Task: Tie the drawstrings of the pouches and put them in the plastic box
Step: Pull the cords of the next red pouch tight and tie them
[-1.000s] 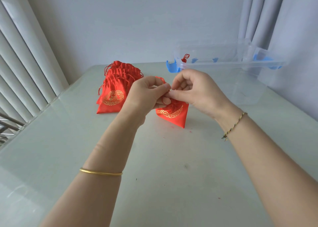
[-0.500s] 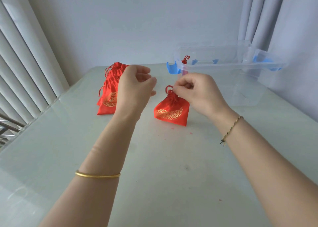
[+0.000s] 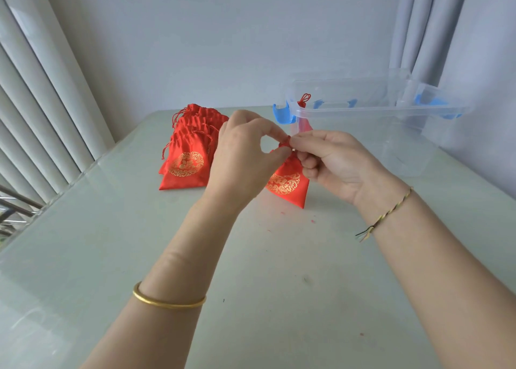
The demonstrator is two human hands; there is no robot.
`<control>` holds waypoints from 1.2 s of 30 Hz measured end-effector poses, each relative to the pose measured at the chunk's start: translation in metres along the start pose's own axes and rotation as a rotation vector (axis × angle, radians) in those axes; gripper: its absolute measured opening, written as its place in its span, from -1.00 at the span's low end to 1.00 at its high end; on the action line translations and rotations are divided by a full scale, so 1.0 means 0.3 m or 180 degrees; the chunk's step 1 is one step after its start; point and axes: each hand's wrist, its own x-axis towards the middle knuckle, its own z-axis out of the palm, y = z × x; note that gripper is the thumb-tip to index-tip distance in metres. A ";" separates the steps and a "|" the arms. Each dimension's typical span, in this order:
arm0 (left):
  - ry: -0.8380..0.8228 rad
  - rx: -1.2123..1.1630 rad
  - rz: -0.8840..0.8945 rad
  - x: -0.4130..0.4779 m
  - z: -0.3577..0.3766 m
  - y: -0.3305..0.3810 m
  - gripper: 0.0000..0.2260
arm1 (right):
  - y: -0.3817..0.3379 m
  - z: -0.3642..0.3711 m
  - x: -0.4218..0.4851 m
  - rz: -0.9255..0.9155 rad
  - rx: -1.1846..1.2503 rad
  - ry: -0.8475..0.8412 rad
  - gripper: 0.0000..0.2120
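A small red pouch (image 3: 289, 185) with a gold emblem stands on the glass table (image 3: 251, 271), its top gathered. My left hand (image 3: 243, 162) and my right hand (image 3: 332, 163) meet above it, each pinching the red drawstring at the pouch's neck. A stack of several more red pouches (image 3: 188, 156) lies to the left behind my left hand. The clear plastic box (image 3: 377, 111) with blue clips stands at the back right, and one red pouch (image 3: 303, 108) shows inside its left end.
Vertical blinds (image 3: 42, 94) run along the left edge of the table, with a metal rail below them. Grey curtains (image 3: 435, 33) hang behind the box. Tiny red thread bits lie on the glass near the pouch.
My left hand, which had pulled away to the left half a second ago, has come back to the pouch's neck and pinches the string again beside my right hand.
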 end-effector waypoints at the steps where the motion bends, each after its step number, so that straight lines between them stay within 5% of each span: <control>1: -0.0029 0.0017 -0.0006 0.001 0.002 -0.003 -0.89 | 0.000 -0.001 0.000 -0.0005 -0.0010 -0.0049 -0.85; 7: -0.0071 0.0050 -0.0044 0.008 -0.005 -0.012 -0.93 | 0.006 -0.004 -0.007 -0.0171 -0.0389 -0.0215 -0.91; 18: -0.0104 0.0210 -0.0077 0.011 -0.020 -0.048 -0.96 | 0.020 -0.076 0.022 -0.0839 -0.1605 0.0597 -0.88; 21: -0.0248 -0.0002 -0.0171 0.009 -0.024 -0.044 -0.94 | 0.012 -0.075 0.005 -0.0614 -0.1846 0.0385 -0.94; 25: -0.0245 -0.0561 -0.0226 0.009 -0.035 -0.004 -0.90 | -0.030 -0.047 -0.041 -0.0506 -0.2073 -0.0112 -0.66; 29: -0.0301 -0.1088 -0.0187 0.040 -0.042 0.072 -0.88 | -0.078 -0.016 -0.069 -0.1055 -0.2947 0.0147 -0.92; 32: -0.0303 -0.1501 -0.0201 0.115 -0.049 0.121 -0.93 | -0.182 -0.046 -0.067 -0.0914 -0.2416 0.0136 -0.86; 36: -0.0124 -0.1266 -0.0355 0.246 -0.020 0.115 -0.85 | -0.349 -0.090 0.029 -0.1129 -0.1623 0.0817 -0.89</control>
